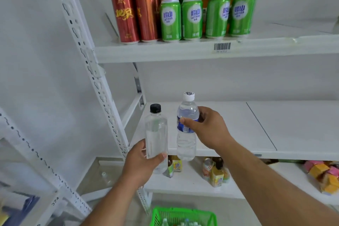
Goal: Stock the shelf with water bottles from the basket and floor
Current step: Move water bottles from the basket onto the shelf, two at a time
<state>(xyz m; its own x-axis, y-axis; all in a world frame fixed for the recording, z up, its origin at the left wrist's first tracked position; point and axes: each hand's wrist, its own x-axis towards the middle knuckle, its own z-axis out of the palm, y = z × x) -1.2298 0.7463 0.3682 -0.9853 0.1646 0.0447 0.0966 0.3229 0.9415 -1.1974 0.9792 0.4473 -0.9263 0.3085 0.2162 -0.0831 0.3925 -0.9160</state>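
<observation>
My left hand (141,163) grips the lower part of a clear, label-free water bottle with a black cap (156,134), held upright in front of the middle shelf (238,130). My right hand (207,128) grips a water bottle with a white cap and blue label (187,145) around its middle, also upright, just right of the first bottle. Both bottles hover at the shelf's front left edge. A green basket (183,215) with more bottles sits on the floor at the bottom of the view.
The upper shelf (183,52) carries red cans (135,9), green cans (207,16) and glass bottles. The lower shelf (192,187) holds small juice bottles (217,174) and colourful packets (324,176) at the right. A white perforated upright (88,64) stands left.
</observation>
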